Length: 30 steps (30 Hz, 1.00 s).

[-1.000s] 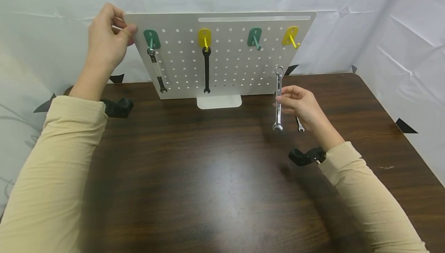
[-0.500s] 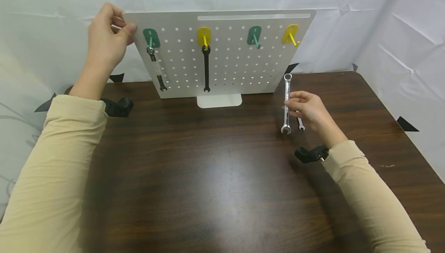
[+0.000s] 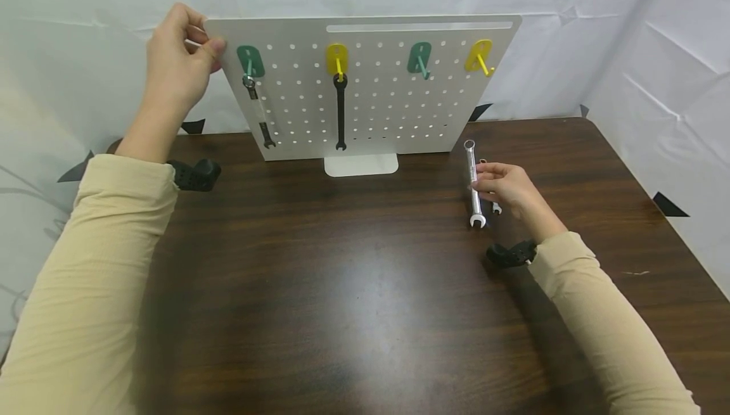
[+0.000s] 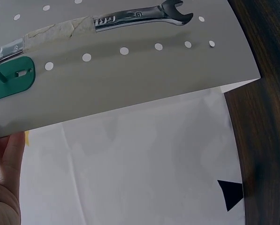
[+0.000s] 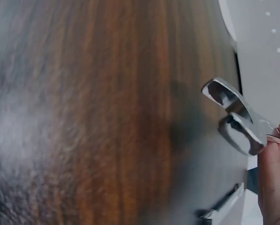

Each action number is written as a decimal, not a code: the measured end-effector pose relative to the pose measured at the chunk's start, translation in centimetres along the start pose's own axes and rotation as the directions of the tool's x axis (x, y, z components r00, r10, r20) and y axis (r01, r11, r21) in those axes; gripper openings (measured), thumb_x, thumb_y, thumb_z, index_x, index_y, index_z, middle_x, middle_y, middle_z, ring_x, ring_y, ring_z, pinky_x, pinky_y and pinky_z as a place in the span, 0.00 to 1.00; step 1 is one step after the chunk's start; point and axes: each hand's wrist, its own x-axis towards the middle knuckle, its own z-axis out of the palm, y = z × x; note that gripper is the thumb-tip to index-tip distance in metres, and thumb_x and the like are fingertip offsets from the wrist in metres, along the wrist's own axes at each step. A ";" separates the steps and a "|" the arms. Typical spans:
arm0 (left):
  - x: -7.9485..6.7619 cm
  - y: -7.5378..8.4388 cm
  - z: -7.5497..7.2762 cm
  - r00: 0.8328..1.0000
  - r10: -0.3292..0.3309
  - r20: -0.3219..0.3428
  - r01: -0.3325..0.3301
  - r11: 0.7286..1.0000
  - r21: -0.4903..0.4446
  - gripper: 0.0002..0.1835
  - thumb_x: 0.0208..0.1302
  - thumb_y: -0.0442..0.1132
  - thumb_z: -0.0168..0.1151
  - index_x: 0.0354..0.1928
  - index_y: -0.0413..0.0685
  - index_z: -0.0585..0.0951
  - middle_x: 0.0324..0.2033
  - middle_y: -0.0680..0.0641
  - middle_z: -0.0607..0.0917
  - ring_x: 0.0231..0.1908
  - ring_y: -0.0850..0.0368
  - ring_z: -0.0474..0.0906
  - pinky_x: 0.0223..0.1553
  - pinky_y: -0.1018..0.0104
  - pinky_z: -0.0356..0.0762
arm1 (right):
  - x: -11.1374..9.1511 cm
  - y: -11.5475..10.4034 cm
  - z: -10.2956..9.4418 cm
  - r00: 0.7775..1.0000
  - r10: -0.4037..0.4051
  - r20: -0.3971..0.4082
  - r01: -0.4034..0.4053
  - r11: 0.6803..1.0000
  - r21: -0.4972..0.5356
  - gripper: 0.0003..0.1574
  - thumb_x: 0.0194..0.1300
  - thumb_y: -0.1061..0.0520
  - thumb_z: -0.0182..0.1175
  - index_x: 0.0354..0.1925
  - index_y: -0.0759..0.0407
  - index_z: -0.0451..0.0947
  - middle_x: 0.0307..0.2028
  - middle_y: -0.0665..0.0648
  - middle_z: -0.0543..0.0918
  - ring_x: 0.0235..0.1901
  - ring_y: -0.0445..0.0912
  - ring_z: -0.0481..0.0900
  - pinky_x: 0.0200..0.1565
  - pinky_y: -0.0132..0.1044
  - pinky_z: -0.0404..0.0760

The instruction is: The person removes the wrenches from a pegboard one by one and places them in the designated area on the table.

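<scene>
One chrome combination wrench [image 3: 471, 165] was pinched in the right hand's [image 3: 507, 187] fingertips, just left of that hand, its long axis running away from the person, ring end toward the pegboard [image 3: 296, 27]. The bare yellow hook [image 3: 480, 57] and bare green hook [image 3: 420, 59] lay beyond and leftward, nearer this hand than the left hand [image 3: 179, 63], which gripped the pegboard's upper left corner. A second wrench [image 3: 497, 208] lay beside the right hand, partly hidden by it.
</scene>
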 end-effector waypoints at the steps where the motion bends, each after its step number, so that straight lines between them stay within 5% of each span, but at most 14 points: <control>1: 0.0 0.0 0.0 1.000 0.000 0.000 0.000 1.000 0.003 0.04 0.69 0.42 0.54 0.43 0.58 0.71 0.31 0.67 0.67 0.33 0.77 0.69 0.52 0.77 0.84 | 0.1 0.2 -0.1 1.000 0.005 0.006 -0.005 1.000 -0.007 0.35 0.66 0.68 0.55 0.68 0.74 0.54 0.25 0.34 0.77 0.29 0.26 0.78 0.38 0.17 0.84; 13: 0.0 -0.1 0.0 1.000 0.003 -0.007 -0.003 1.000 -0.001 0.05 0.68 0.43 0.54 0.43 0.58 0.71 0.31 0.67 0.67 0.33 0.77 0.69 0.51 0.78 0.83 | 0.8 1.1 0.2 1.000 0.018 -0.016 -0.019 0.999 -0.047 0.32 0.67 0.69 0.53 0.66 0.76 0.58 0.26 0.35 0.77 0.29 0.25 0.77 0.36 0.16 0.83; 22: -0.1 0.0 0.0 1.000 0.006 0.000 -0.006 1.000 0.000 0.04 0.69 0.43 0.54 0.43 0.58 0.71 0.31 0.67 0.67 0.32 0.77 0.69 0.51 0.79 0.83 | 1.1 1.2 0.5 0.998 0.036 -0.055 -0.044 0.987 -0.158 0.29 0.68 0.67 0.53 0.65 0.75 0.61 0.50 0.63 0.75 0.28 0.23 0.74 0.37 0.15 0.83; 30: -0.1 -0.1 0.0 1.000 0.007 -0.007 -0.007 1.000 -0.005 0.05 0.68 0.43 0.54 0.43 0.57 0.71 0.31 0.67 0.67 0.32 0.77 0.69 0.50 0.80 0.83 | 1.4 1.0 0.3 0.997 0.012 -0.073 -0.024 0.985 -0.171 0.32 0.64 0.70 0.56 0.64 0.77 0.61 0.30 0.43 0.80 0.27 0.26 0.75 0.32 0.16 0.82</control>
